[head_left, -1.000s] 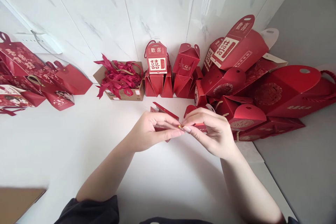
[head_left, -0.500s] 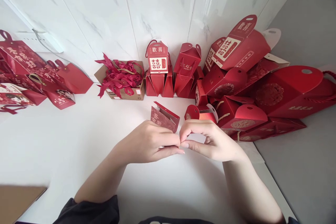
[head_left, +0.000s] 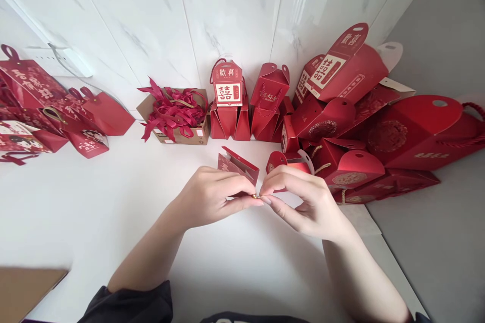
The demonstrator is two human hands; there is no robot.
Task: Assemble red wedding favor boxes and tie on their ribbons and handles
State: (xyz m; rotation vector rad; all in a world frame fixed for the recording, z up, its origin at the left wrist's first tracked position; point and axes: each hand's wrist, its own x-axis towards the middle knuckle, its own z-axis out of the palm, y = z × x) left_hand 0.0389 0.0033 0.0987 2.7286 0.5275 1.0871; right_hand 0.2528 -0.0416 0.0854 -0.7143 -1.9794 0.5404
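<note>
My left hand (head_left: pixel 214 197) pinches a tiny gold-coloured metal piece (head_left: pixel 255 196) between thumb and forefinger. It is too small to tell its exact kind. From the other side, my right hand (head_left: pixel 305 199) is closed in a pinch at the same piece, its fingertips meeting those of the left hand. Just behind my hands stands a red paper gift box (head_left: pixel 246 161), unclosed at the top and partly hidden by my left hand. A small red box with rounded flaps (head_left: pixel 291 161) sits beyond my right hand.
A cardboard box (head_left: pixel 189 136) full of dark red ribbons stands against the tiled wall. Beside it are stacked red gift boxes (head_left: pixel 227 86). More red boxes (head_left: pixel 397 136) pile up at right, others (head_left: pixel 91 111) at left. A brown cardboard edge (head_left: pixel 30 287) lies at front left.
Both hands have risen slightly, and the fingers have shifted so the gold piece shows between them. My left hand now covers more of the red gift box. The boxes have not moved.
</note>
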